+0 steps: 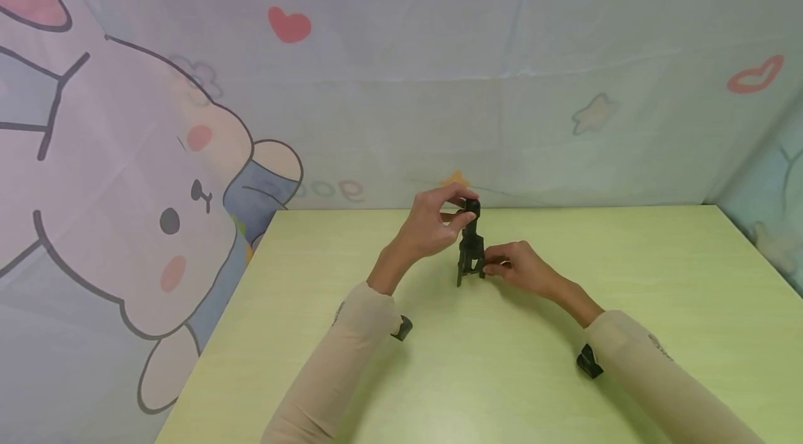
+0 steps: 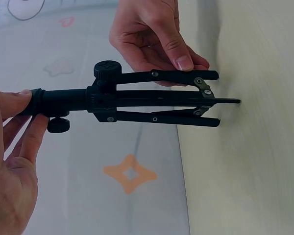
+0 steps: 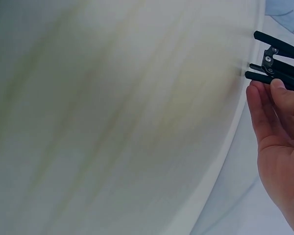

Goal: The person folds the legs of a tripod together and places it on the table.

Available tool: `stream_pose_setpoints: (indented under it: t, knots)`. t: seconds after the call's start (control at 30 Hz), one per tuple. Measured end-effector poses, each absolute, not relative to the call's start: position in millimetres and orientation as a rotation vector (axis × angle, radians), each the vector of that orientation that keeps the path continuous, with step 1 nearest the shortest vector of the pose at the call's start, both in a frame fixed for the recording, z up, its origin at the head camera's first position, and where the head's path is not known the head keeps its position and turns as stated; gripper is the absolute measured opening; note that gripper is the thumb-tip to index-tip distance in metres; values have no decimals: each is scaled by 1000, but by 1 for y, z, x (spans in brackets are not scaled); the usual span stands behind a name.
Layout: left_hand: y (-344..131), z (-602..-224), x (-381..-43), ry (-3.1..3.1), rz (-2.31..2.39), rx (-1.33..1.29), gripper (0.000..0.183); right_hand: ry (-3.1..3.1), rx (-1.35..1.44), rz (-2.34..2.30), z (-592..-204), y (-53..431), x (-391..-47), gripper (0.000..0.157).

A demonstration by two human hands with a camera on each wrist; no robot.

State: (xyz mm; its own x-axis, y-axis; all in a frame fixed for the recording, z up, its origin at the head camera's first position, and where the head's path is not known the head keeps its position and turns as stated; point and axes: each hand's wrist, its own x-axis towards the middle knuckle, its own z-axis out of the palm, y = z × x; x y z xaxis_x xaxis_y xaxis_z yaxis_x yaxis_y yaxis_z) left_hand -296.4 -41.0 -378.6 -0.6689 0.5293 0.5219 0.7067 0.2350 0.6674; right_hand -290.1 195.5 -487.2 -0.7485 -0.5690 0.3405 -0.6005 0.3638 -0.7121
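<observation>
A small black tripod (image 1: 471,249) stands upright over the table, its legs pointing down and only slightly spread. My left hand (image 1: 434,222) grips its top end between thumb and fingers. Lower down, my right hand (image 1: 518,268) pinches one of the legs near its foot. In the left wrist view the tripod (image 2: 157,100) shows its round knobs, hinged braces and leg tips close to the tabletop. The right wrist view catches only the lower legs (image 3: 279,51), with the right hand's (image 3: 279,115) thumb and fingers on one of them.
The pale green table (image 1: 314,256) extends to both sides and toward me. Right behind it hangs a printed cloth backdrop (image 1: 401,95) with hearts, stars and a large cartoon rabbit. Black wrist mounts (image 1: 590,362) stick out beneath the beige sleeves.
</observation>
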Motion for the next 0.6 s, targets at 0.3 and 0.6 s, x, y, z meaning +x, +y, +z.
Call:
stream_pose_setpoints:
  t: [0.3,0.6]
  knots:
    - [-41,-379,-296,-2326,-1329,-1197,24,-2605,1079,1353,-487,196,-289,12]
    - [-41,-374,-297,-2328,-1304,-1221,25,-2607,1080,1347,-485,195,-289,11]
